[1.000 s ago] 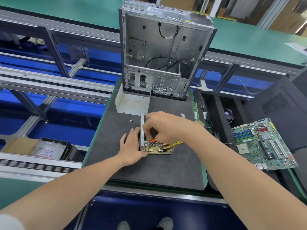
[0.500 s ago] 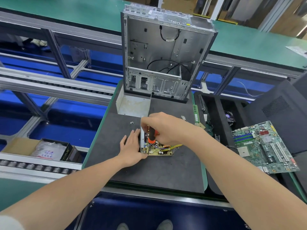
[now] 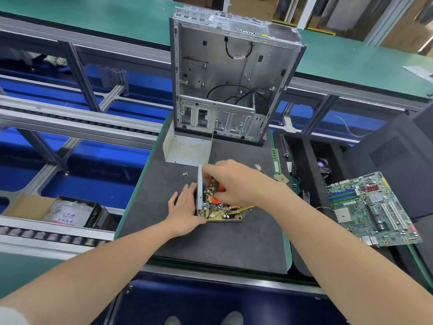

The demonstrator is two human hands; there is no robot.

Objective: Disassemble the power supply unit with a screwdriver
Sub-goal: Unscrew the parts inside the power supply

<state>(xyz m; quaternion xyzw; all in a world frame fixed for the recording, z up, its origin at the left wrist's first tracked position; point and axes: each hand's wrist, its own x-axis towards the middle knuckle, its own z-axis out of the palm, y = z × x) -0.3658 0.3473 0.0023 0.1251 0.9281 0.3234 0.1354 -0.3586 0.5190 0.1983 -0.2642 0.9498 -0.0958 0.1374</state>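
Orange-handled screwdriver (image 3: 215,198): steeply upright, gripped by right hand (image 3: 234,184).
Yellowish power-supply circuit board (image 3: 228,213): flat; grey sheet-metal wall (image 3: 199,186) upright at left.
Left hand (image 3: 185,209): fingers straight, pressing wall.

Open mat (image 3: 210,245) in front; computer case (image 3: 234,73) and metal cover (image 3: 187,151) wall off the far side.

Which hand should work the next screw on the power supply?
Right. The right hand grips the orange screwdriver over the circuit board; the left hand lies flat against the unit's metal wall, steadying it.
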